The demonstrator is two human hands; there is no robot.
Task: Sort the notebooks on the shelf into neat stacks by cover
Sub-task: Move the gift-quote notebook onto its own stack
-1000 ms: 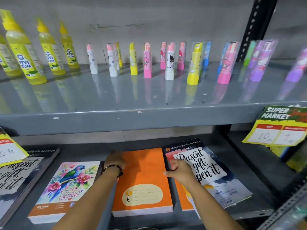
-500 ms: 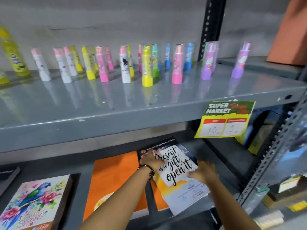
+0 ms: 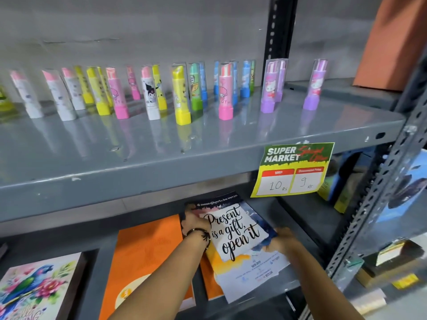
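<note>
On the lower shelf a notebook with the words "Present is a gift, open it" (image 3: 240,236) lies tilted on top of an orange notebook (image 3: 209,282). My left hand (image 3: 196,221) grips its upper left edge. My right hand (image 3: 285,241) grips its right edge. To the left lies a stack of orange notebooks (image 3: 147,252). At the bottom left sits a stack of parrot "Hello Spring" notebooks (image 3: 34,289).
The grey upper shelf (image 3: 161,167) overhangs the notebooks and carries several coloured stick-shaped items (image 3: 182,95). A yellow price tag (image 3: 292,172) hangs from its front edge. A perforated steel post (image 3: 379,192) stands at the right, with boxes on shelves beyond it.
The view swung right. My left hand left the orange stack and took the lettered notebook's upper left edge. My right hand moved to its right edge.
</note>
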